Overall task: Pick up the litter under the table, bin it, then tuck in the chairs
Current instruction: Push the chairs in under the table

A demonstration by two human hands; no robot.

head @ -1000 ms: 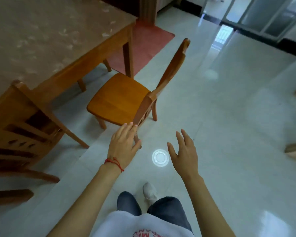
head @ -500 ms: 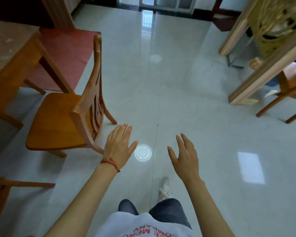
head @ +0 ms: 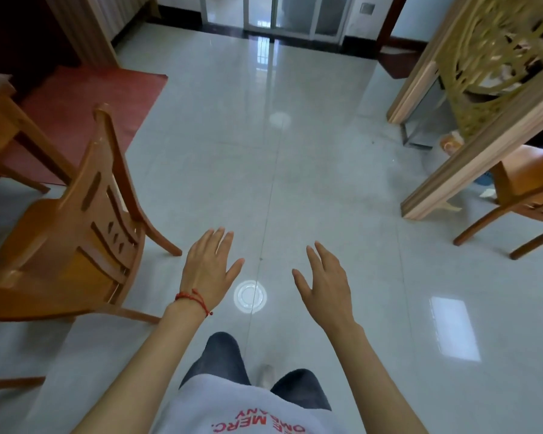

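Both hands are hovering spread and holding nothing: the left hand (head: 208, 267) just beside the chair (head: 76, 220), the right hand (head: 326, 285) farther from the chair, over the floor (head: 279, 183).

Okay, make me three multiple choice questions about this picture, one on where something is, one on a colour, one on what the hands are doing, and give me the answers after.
1. Where is the nearest wooden chair?
A. Left of the left hand
B. Right of the right hand
C. Beyond both hands, centre floor

2. What colour is the string on the left wrist?
A. Blue
B. Red
C. Green

3. What are the hands doing?
A. Both grip the chair
B. One holds litter
C. Both are open and hold nothing

Answers: 1 A, the chair stands left of the left hand. 2 B, a red string circles that wrist. 3 C, the left hand and right hand spread their fingers over bare floor.
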